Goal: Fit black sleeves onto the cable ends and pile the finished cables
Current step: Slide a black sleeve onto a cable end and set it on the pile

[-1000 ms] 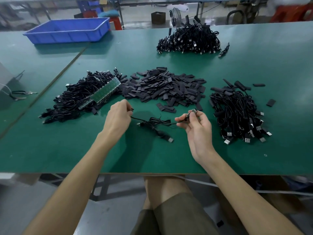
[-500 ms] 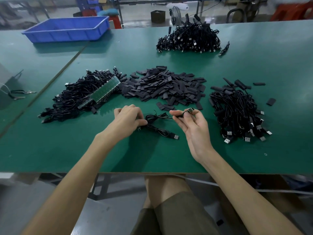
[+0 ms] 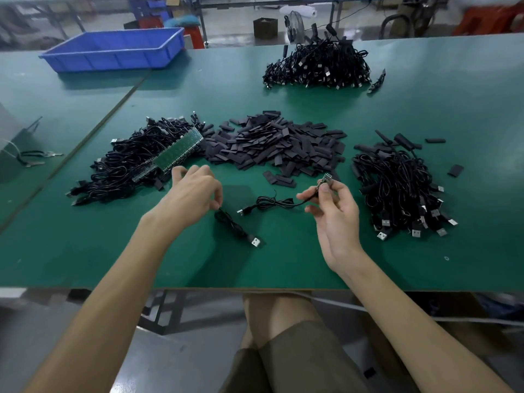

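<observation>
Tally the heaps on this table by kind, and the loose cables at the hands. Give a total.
Cable heaps: 3 (left cable heap, right cable heap, far cable heap)
Sleeve heaps: 1 (sleeve heap)
Loose cables: 2 (bundled cable pinched by left hand, stretched cable pinched by right hand)
Total: 6

A single wide-angle head-worn view looks forward and down over the near edge of the flat green desk (image 3: 283, 265), close above it; its far edge crosses the upper frame.
</observation>
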The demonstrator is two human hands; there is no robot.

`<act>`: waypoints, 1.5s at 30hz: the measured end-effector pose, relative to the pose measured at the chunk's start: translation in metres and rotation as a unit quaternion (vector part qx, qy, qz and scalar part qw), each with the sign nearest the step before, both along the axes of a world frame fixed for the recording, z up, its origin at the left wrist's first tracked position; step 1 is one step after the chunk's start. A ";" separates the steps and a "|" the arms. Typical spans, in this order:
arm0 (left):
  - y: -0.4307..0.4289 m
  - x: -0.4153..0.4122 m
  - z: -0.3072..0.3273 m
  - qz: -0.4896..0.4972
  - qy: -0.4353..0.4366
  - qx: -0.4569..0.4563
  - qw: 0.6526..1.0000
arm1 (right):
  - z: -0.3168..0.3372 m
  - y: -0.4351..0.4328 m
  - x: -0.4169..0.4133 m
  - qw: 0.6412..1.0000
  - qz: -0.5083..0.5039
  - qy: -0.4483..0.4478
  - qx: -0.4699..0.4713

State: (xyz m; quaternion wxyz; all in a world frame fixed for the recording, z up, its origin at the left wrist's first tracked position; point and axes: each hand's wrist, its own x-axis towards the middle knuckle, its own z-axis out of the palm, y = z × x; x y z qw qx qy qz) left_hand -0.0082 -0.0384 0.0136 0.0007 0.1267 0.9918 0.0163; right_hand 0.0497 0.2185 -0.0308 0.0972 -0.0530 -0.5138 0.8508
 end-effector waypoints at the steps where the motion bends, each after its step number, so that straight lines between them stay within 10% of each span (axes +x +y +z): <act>1: 0.003 -0.001 -0.002 -0.002 0.027 0.008 1.000 | 0.000 0.000 0.000 1.000 0.005 0.003 0.012; 25: 0.077 -0.037 -0.022 -0.021 0.025 0.239 0.971 | -0.002 -0.002 0.001 0.994 0.073 0.025 0.074; 31: 0.074 0.003 -0.007 -0.070 -0.154 0.558 0.812 | -0.006 0.000 -0.003 0.994 0.061 0.033 0.089; 39: 0.074 0.024 -0.008 -0.073 -0.134 0.539 0.829 | -0.006 -0.002 -0.001 0.990 0.094 0.032 0.105; 45: 0.078 0.033 -0.009 -0.116 -0.025 0.416 0.902 | -0.011 0.000 -0.001 0.989 0.084 0.024 0.119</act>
